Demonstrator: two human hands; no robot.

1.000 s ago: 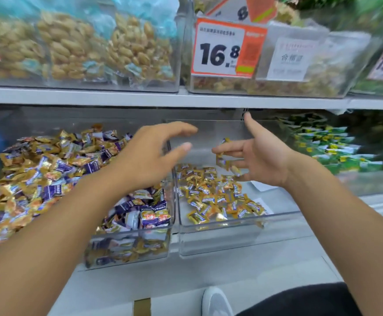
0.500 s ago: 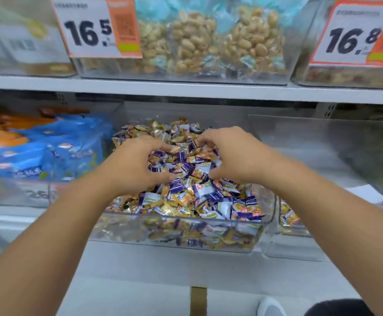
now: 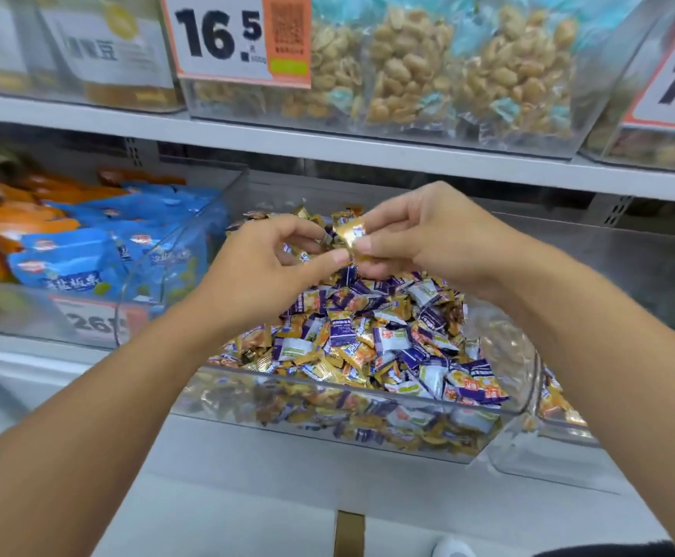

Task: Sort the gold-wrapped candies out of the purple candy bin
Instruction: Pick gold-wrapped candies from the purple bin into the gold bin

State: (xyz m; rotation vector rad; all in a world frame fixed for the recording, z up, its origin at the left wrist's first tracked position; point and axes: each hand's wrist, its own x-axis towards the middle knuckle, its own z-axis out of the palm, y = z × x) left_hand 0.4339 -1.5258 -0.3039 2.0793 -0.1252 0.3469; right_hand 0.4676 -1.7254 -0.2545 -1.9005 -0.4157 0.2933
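While both hands meet above the heap, this is how the shelf stands:

Right hand: the right hand (image 3: 428, 239) has thumb and forefinger curled onto a gold-wrapped candy (image 3: 350, 231), pinching its right end just above the pile.

Left hand: the left hand (image 3: 265, 267) has its fingers curled inward, thumb tip at the lower edge of the same gold wrapper; it may hold a second small piece under the forefinger, but I cannot tell for sure.

Candy held: it is raised clear of the heap, between the two hands, over the back half of the bin.

Bin: the clear purple candy bin (image 3: 327, 430) sits on the lower shelf, piled with purple-and-white wrapped sweets (image 3: 384, 339) mixed with gold ones (image 3: 319, 365), the gold thicker toward the front edge.

Left neighbour: a clear bin of blue snack packets (image 3: 70, 267) and orange packets (image 3: 18, 219), just beside the candy bin.

Right neighbour: another clear bin (image 3: 560, 424), touching or nearly so, with a few gold sweets showing at its near corner.

Upper shelf: bagged peanuts (image 3: 428, 62) in a clear box, with a price card (image 3: 239, 38) reading 16.5.
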